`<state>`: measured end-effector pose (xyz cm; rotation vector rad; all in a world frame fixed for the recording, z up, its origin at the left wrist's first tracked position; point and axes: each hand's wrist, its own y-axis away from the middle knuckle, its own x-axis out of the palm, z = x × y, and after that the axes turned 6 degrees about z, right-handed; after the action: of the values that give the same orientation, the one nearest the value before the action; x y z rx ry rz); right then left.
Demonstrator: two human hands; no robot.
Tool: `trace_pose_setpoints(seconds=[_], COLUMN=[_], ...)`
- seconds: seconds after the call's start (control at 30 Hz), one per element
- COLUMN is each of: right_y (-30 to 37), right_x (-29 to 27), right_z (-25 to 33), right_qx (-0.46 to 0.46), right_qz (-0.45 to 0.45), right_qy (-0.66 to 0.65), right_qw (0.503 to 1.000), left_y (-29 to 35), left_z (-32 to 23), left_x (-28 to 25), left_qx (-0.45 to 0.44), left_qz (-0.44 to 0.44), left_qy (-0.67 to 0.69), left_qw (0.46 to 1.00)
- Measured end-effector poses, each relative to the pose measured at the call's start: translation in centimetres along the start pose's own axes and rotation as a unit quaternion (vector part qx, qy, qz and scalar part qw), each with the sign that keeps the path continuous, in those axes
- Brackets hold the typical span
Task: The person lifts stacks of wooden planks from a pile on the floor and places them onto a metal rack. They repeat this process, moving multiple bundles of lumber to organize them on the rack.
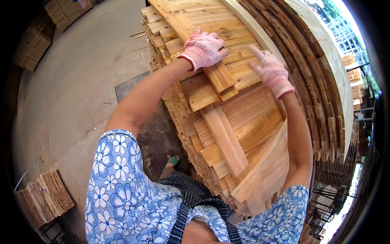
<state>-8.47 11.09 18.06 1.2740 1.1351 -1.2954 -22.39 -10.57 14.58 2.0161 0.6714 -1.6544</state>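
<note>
Both my hands wear pinkish-white knitted gloves. My left hand (204, 49) lies on top of a narrow wooden board (220, 79), its fingers spread across the wood. That board rests lengthwise over wider planks, with another narrow piece showing under its near end. To the right, my right hand (271, 72) hovers by the edge of the stack, thumb and fingers apart with nothing between them; it is slightly blurred. A second narrow board (225, 140) lies nearer to me on the wooden stack (199, 95). A wide pale plank (264, 162) sits at an angle beside it.
Tall layered stacks of curved-looking planks (321, 81) rise on the right. A dark metal plate (158, 130) covers the concrete floor (69, 89) beside my green shoe (173, 160). Bundled wood (44, 199) stands at the lower left, with more piles (67, 12) at the far left.
</note>
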Motion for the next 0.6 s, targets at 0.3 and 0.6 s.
trace_pose_setpoints(seconds=[0.3, 0.6], right_y=[26.2, 20.0], right_x=[5.2, 12.4], right_z=[1.7, 0.7], right_qx=[0.511, 0.348], right_qz=[0.058, -0.254], right_qy=[-0.073, -0.41], right_qw=[0.855, 0.804], left_y=[-0.3, -1.4], left_z=[-0.2, 0.6], left_x=[0.9, 2.3], left_qx=[-0.019, 0.022], left_qz=[0.009, -0.011], left_qy=[-0.017, -0.044], left_qw=[1.0, 0.999])
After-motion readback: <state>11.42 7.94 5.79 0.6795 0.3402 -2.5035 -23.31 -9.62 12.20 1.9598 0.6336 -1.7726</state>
